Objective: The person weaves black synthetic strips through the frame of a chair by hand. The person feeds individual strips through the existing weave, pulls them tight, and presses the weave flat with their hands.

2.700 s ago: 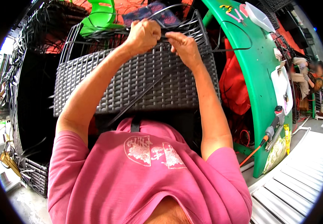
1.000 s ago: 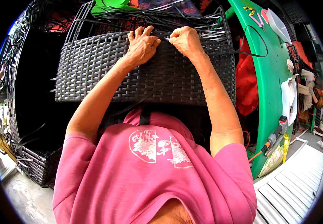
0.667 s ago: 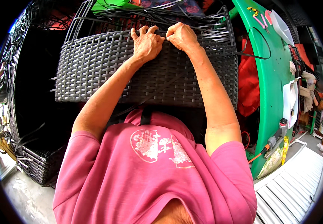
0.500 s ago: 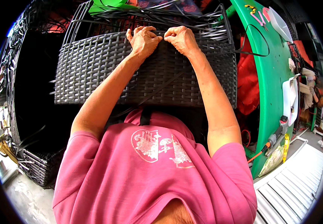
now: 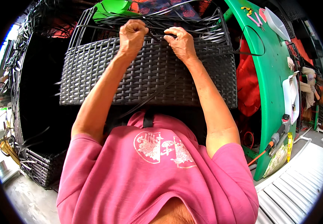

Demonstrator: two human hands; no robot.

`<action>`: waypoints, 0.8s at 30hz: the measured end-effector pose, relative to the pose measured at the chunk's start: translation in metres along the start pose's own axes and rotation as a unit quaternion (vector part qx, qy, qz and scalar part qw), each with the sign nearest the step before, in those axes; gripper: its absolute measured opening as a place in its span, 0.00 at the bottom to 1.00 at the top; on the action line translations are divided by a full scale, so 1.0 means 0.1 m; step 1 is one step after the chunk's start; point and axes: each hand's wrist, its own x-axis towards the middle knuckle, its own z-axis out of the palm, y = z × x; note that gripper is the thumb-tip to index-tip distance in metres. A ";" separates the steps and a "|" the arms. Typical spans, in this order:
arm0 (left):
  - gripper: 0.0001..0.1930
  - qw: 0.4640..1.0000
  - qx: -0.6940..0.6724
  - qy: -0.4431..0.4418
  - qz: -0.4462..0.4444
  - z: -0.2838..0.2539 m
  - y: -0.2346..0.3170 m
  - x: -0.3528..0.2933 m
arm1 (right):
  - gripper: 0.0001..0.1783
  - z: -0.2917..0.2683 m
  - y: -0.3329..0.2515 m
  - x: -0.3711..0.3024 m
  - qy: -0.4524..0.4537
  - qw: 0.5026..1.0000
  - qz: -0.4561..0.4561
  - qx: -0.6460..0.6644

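A dark grey woven wicker frame (image 5: 150, 71) stands in front of me, its top edge unfinished with loose black strands (image 5: 191, 26) fanning across it. My left hand (image 5: 131, 33) is a closed fist at that top edge, gripping a black strand. My right hand (image 5: 180, 41) lies just right of it, fingers pressed down on the weave and pinching a strand. A long loose strand (image 5: 150, 95) hangs diagonally down the woven face toward my pink shirt.
A green workbench (image 5: 271, 86) curves along the right, with pliers (image 5: 258, 18), a white tray (image 5: 291, 93) and an orange-cabled tool (image 5: 277, 136) on it. Finished black wicker pieces (image 5: 38, 170) stack at the left. Another person (image 5: 320, 89) sits far right. Red cloth (image 5: 247, 82) hangs beside the frame.
My two hands have drawn slightly apart along the top edge; the left has closed into a fist pulling its strand, while the right presses flatter on the weave.
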 end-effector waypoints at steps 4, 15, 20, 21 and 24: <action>0.02 0.997 0.031 -0.009 0.065 -0.19 0.50 -0.07 | 0.13 0.01 -0.35 0.03 -0.118 0.960 0.095 0.235; 0.10 0.879 0.457 -0.085 0.108 -0.22 -0.08 -0.46 | 0.07 0.10 -0.44 0.16 -0.143 0.981 0.112 -0.073; 0.08 0.871 0.464 -0.056 0.150 -0.22 -0.16 -0.45 | 0.09 0.12 -0.48 0.27 -0.225 0.948 0.079 -0.209; 0.08 0.868 0.470 -0.048 0.152 -0.21 -0.18 -0.45 | 0.10 0.14 -0.48 0.29 -0.239 0.941 0.086 -0.225; 0.07 0.872 0.470 -0.041 0.133 -0.19 -0.20 -0.44 | 0.13 0.19 -0.44 0.34 -0.270 0.923 0.091 -0.258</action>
